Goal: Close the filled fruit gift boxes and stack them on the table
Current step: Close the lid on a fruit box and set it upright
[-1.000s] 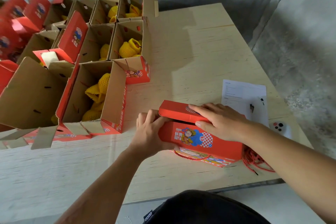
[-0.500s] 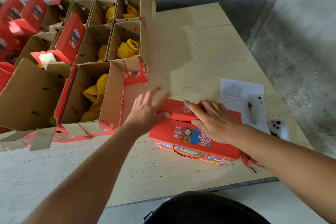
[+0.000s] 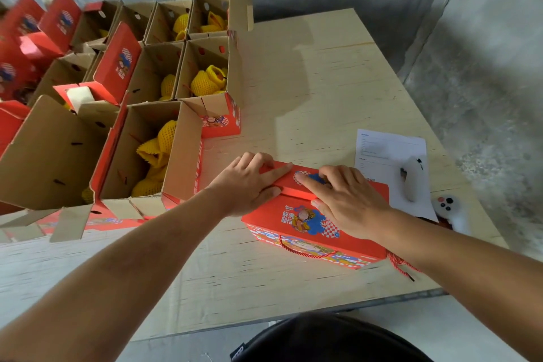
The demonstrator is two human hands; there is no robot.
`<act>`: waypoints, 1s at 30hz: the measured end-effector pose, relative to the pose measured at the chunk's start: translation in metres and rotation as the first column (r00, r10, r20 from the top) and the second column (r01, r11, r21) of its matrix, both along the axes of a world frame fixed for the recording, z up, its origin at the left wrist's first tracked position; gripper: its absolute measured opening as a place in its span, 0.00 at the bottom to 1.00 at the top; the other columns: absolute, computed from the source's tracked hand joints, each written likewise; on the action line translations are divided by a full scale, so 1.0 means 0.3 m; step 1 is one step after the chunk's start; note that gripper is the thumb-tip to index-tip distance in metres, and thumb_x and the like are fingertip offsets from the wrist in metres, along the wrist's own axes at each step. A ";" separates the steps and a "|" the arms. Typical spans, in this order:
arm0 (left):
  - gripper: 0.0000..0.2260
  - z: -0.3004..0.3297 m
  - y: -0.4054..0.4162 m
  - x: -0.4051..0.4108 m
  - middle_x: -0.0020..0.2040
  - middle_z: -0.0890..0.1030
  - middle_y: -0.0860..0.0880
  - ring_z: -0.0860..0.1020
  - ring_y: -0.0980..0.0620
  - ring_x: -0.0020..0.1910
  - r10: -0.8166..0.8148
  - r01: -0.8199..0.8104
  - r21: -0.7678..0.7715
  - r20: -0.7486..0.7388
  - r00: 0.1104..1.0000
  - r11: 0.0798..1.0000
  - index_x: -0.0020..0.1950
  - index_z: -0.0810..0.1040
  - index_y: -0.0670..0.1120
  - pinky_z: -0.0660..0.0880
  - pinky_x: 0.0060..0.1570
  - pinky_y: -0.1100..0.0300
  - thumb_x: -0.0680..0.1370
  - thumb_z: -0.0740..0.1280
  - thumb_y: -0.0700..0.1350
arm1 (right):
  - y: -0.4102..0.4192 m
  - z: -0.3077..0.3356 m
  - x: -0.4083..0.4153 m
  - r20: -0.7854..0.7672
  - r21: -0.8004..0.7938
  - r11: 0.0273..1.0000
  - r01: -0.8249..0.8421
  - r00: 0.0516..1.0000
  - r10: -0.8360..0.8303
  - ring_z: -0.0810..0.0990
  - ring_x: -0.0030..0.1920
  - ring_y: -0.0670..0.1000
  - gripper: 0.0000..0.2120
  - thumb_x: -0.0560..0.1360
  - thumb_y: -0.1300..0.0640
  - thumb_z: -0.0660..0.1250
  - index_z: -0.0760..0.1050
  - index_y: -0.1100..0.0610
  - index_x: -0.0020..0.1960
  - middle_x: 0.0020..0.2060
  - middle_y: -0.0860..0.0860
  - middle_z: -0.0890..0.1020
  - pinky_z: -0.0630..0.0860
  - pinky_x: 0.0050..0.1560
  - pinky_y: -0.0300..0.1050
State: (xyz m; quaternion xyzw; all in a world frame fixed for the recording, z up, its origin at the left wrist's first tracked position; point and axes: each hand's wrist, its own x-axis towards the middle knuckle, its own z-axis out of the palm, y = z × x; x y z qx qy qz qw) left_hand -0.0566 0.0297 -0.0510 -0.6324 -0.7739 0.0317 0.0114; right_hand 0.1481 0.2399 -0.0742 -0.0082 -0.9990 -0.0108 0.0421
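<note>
Head view. One red gift box (image 3: 311,223) is seen lying near the front edge of the plywood surface (image 3: 308,82), its printed side face turned toward the camera and a red cord handle (image 3: 305,253) hanging along its lower edge. The left hand (image 3: 249,185) is laid at the box's left end, index finger stretched along the top flap (image 3: 289,185) and thumb against the front; nothing is gripped, only pressed. The right hand (image 3: 346,200) is spread flat over the top, fingers extended and pressing down on the flap. The step in hand is judged to be the closing of this box: the flap is down or very nearly so, though whether its tuck is fully seated cannot be told.

The next move is judged to call for a firm press along the flap's edge until it is flush, after which the closed box would have to be gripped at both ends and set at a stacking place. No stack is seen, so the task is judged to be at an early stage.

Containers: to the left, rows of open boxes (image 3: 152,153) are set close together, lids upright. In several, fruit in yellow foam netting (image 3: 205,82) is visible; the contents of the far-left boxes cannot be made out. To the right of the box, a printed sheet (image 3: 388,153) and a white controller (image 3: 449,211) are noted.
</note>
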 end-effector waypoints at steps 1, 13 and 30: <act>0.27 -0.004 0.000 0.002 0.74 0.66 0.47 0.69 0.44 0.67 0.005 -0.005 -0.015 -0.013 1.000 1.000 0.84 0.47 0.60 0.71 0.69 0.45 0.85 0.41 0.65 | 0.000 -0.001 -0.001 -0.001 0.013 1.000 -0.006 1.000 0.006 0.71 0.54 0.58 0.29 0.83 0.43 0.53 0.54 0.46 0.83 0.61 0.56 0.69 0.75 0.55 0.58; 0.50 -0.077 -0.022 0.491 0.80 0.53 0.46 0.54 0.41 0.79 0.569 -0.955 -0.221 0.819 -0.073 0.195 0.82 0.38 0.63 0.53 0.76 0.38 0.72 0.70 0.68 | 0.012 0.019 -0.013 0.134 -0.109 0.986 0.122 0.985 -0.107 0.77 0.55 0.57 0.34 0.78 0.28 0.42 0.41 0.34 0.82 0.57 0.50 0.72 0.75 0.53 0.53; 0.46 -0.031 0.216 0.203 0.79 0.56 0.49 0.66 0.36 0.75 0.568 -0.868 -0.235 0.820 0.064 0.437 0.82 0.45 0.66 0.69 0.72 0.42 0.67 0.61 0.64 | -0.185 0.096 -0.070 0.402 -0.480 0.613 0.628 0.778 -0.482 0.72 0.58 0.62 0.40 0.78 0.33 0.56 0.30 0.29 0.76 0.64 0.53 0.60 0.73 0.58 0.58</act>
